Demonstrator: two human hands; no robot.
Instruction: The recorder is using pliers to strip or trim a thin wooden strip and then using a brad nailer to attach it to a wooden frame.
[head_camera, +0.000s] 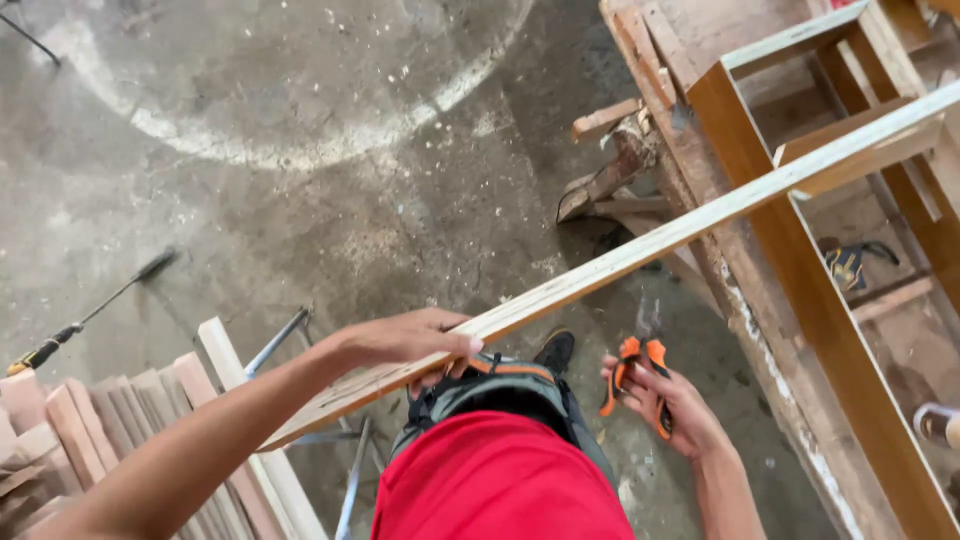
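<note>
From the head view, the left hand (415, 340) is closed over a long pale wooden strip (640, 250), fingers wrapped across its top near the lower end. The strip slants up to the right, its far end lying over an open brown wooden frame (790, 250) on the worn bench (690, 190). The right hand (665, 405) grips an orange-handled clamp (635, 375), fingers curled around its handles, low beside the bench's near edge. Cut wood pieces (110, 430) are stacked on the concrete floor (300, 180) at the left.
</note>
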